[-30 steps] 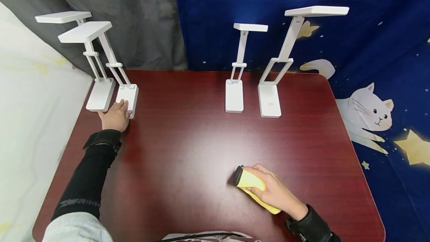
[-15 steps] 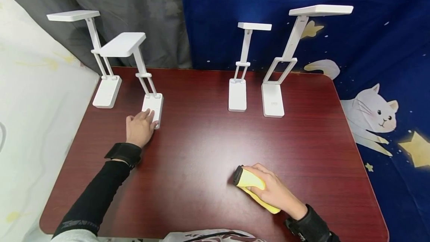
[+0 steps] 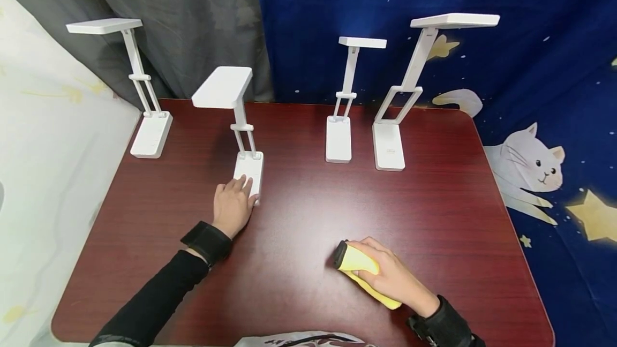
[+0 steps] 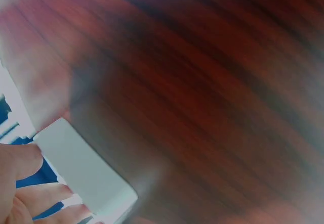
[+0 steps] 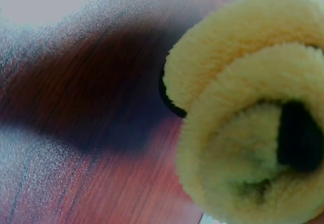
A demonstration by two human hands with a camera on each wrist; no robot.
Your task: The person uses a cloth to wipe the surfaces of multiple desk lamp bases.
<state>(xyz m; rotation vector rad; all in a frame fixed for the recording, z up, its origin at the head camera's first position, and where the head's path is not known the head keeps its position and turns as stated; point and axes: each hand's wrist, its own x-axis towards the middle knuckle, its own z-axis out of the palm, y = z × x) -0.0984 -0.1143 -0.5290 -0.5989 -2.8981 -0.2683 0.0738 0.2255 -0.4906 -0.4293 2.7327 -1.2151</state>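
My left hand [image 3: 232, 209] holds the base of a white folding desk lamp [image 3: 249, 164] that stands upright, left of the table's middle. In the left wrist view, the thumb and fingers lie along the pale lamp base [image 4: 83, 168]; part of the grip is cut off by the frame edge. Near the front right, my right hand [image 3: 385, 266] grips a folded yellow cloth [image 3: 359, 258] with a dark end, low over the tabletop. Close up, the cloth [image 5: 253, 77] looks plush and rolled, with dark trim; the right fingers are hidden there.
Another white desk lamp [image 3: 151, 135] stands at the back left. Towards the back right are a small desk lamp [image 3: 338, 141] and a taller desk lamp [image 3: 388, 146], side by side. A blue curtain [image 3: 308, 25] and a grey curtain [image 3: 202, 20] hang behind the dark red table [image 3: 299, 218].
My left hand has slid the desk lamp to the right and towards me, away from the far-left lamp. The right hand with the cloth has stayed in place.
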